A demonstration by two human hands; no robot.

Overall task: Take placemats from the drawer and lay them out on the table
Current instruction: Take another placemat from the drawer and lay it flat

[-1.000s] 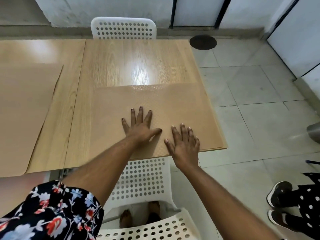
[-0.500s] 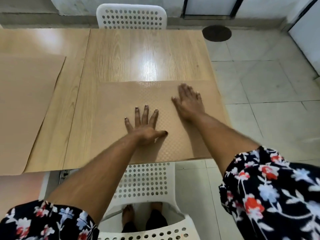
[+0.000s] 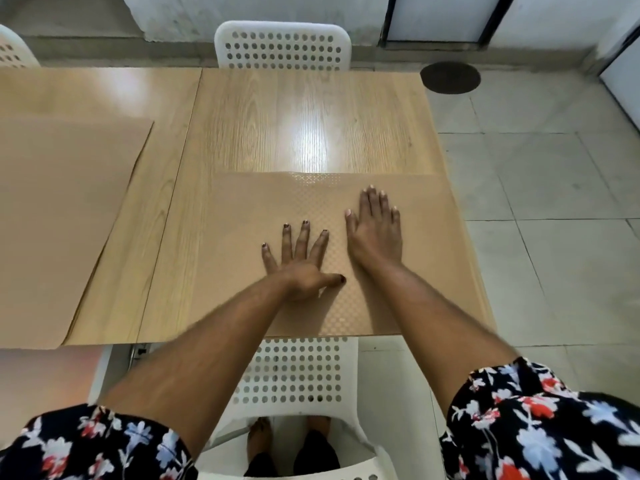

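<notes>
A tan, dotted-texture placemat (image 3: pixel 242 258) lies flat on the near half of the right wooden table (image 3: pixel 311 119), its right edge along the table's edge. My left hand (image 3: pixel 299 261) rests palm down on the mat's middle, fingers spread. My right hand (image 3: pixel 375 233) lies flat on the mat just to the right and slightly farther away, fingers together. Neither hand holds anything. A second tan placemat (image 3: pixel 59 216) covers the adjoining left table. No drawer is in view.
A white perforated chair (image 3: pixel 282 45) stands at the table's far side, another (image 3: pixel 298 375) is tucked under the near edge in front of me, and a third (image 3: pixel 14 50) shows at far left. Tiled floor with a round dark drain cover (image 3: pixel 450 77) lies right.
My right hand swept from the mat's near edge up to its far right part, then slid back toward the left hand. My left hand stayed pressed on the mat.
</notes>
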